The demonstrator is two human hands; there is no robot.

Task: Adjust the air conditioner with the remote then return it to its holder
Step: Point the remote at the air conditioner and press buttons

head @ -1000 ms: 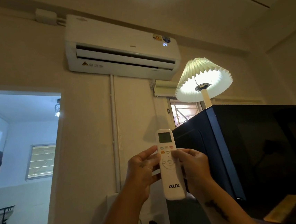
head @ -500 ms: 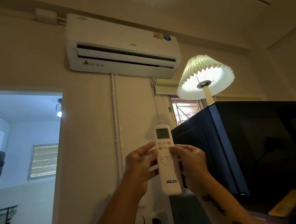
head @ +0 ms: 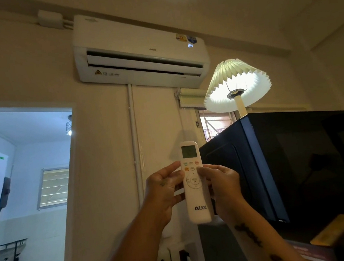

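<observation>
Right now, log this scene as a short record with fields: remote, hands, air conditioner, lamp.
remote: white AUX remote, upright, screen end up, towards the air conditioner
left hand: left hand grips its left edge
right hand: right hand grips its right edge, thumb on the buttons
air conditioner: white wall unit, flap open, display reads 24
lamp: pleated lamp, lit, on the black cabinet
holder: not identifiable

Up on the wall [head: 103,126] hangs the white air conditioner [head: 138,49], flap open, display glowing. To the right, a black cabinet [head: 296,160] carries a lit pleated lamp [head: 237,86], its stem standing on top.
</observation>
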